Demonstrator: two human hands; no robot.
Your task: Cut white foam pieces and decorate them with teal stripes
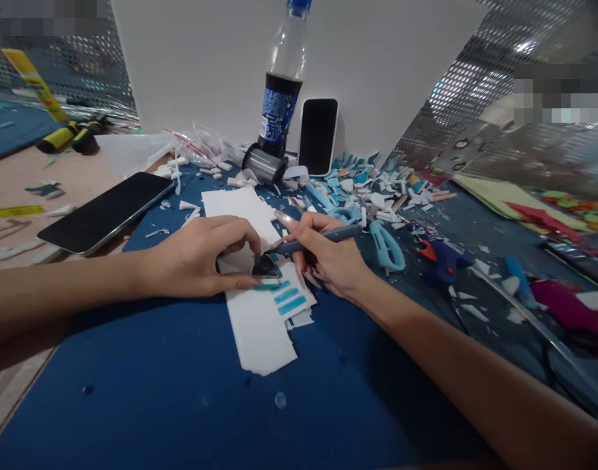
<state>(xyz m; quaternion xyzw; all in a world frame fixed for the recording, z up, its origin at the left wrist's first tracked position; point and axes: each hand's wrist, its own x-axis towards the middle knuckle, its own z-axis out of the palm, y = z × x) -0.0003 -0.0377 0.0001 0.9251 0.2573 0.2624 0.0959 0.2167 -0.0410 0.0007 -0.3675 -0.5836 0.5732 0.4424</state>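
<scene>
My left hand [205, 258] is closed, its thumb and fingers pinching a small dark wedge-shaped piece [266, 266] with a pale edge. My right hand [328, 258] grips a slim grey-blue pen-shaped tool [299, 246], whose tip points at the dark piece; whether it touches cannot be made out. Under both hands lies a long white board strip [260, 336] with a torn lower end. A smaller white card [305, 301] with turquoise bars overlaps its right side. Light-blue scissors [388, 247] lie just beyond my right hand, their blades hidden.
White and turquoise scraps [372, 189] pile up behind the hands. A spool [264, 165], a cola bottle [279, 98] and an upright phone [318, 137] stand before a white panel. Another phone [108, 212] lies left. A blue glue gun [443, 262] and cables are at right.
</scene>
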